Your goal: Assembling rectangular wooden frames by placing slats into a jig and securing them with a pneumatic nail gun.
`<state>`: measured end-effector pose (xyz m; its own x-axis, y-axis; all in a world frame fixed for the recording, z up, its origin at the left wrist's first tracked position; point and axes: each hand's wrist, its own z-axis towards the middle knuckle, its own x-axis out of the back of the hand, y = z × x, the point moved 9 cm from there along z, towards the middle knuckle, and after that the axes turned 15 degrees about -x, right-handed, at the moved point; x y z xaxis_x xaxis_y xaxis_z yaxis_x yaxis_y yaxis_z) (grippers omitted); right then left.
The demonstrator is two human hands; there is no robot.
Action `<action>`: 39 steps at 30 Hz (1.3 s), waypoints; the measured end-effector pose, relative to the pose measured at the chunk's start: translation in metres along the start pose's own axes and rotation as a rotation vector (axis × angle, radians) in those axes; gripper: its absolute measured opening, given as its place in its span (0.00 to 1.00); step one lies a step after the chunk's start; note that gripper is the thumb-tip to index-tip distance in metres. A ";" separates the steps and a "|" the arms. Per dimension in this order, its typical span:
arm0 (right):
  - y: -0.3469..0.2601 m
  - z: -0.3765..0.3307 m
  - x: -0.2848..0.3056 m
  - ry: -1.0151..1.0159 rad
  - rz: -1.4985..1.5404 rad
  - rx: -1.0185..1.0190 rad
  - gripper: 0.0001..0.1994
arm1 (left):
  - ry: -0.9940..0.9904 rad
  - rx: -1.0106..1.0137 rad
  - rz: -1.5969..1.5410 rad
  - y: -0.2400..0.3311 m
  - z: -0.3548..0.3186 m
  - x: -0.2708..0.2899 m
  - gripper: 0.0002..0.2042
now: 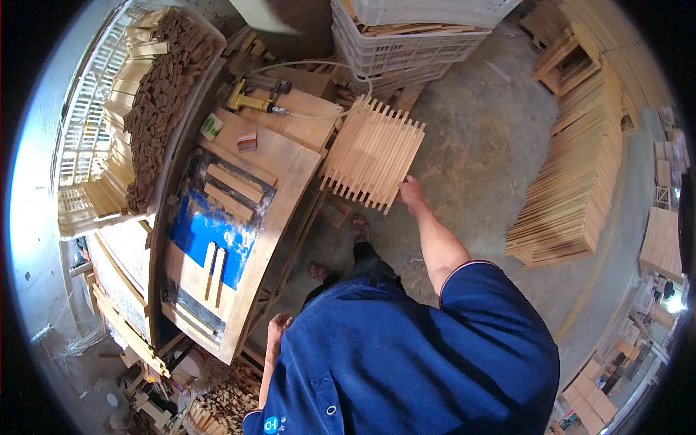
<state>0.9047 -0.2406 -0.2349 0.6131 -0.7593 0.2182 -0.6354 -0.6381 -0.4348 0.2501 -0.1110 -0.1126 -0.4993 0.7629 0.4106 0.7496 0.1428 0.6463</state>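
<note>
right hand [411, 196]: clamped on the lower right edge of the slatted panel; partly hidden where fingers pass under the wood.
slatted panel [373, 156]: pale wood, narrow slats side by side, ends jutting unevenly like comb teeth along top and bottom; beyond the bench's right edge, above the floor; cannot tell whether touching the bench at left.
left hand [278, 330]: low beside the body, near the bench's lower right side; fingers curled, cannot tell whether around anything.
bench [279, 217]: wooden border around a blue surface [181, 230] dusted with sawdust.
loose strips on the bench: one pair [215, 274] lying near the lower part, another pair [233, 192] slanting farther up.
far end of the bench: yellow tool [238, 98] joined to a pale hose [319, 114]; small reddish-brown block [247, 141] nearer.
left: white crate [69, 148] packed with wooden pieces.
top: stacked white crates [406, 67] with slats inside.
right: long row of wooden frames [569, 170] on the concrete floor [464, 167].
</note>
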 end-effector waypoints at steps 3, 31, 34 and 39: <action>-0.004 -0.001 -0.007 -0.056 0.042 -0.047 0.18 | -0.006 -0.041 0.072 0.014 0.001 0.011 0.16; 0.104 -0.131 -0.021 0.059 -0.485 0.062 0.05 | 0.928 -0.457 0.675 0.072 0.215 0.541 0.21; 0.118 -0.204 -0.063 0.074 -0.552 -0.035 0.21 | 0.870 -0.457 0.519 0.074 0.269 0.563 0.13; 0.152 -0.269 -0.105 0.084 -0.655 0.025 0.22 | 0.424 -0.471 -0.778 0.057 0.277 0.558 0.08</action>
<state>0.6178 -0.2924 -0.0891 0.8298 -0.2232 0.5114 -0.1320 -0.9690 -0.2087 0.1341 0.4978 -0.0247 -0.9599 0.2628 -0.0980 -0.0532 0.1724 0.9836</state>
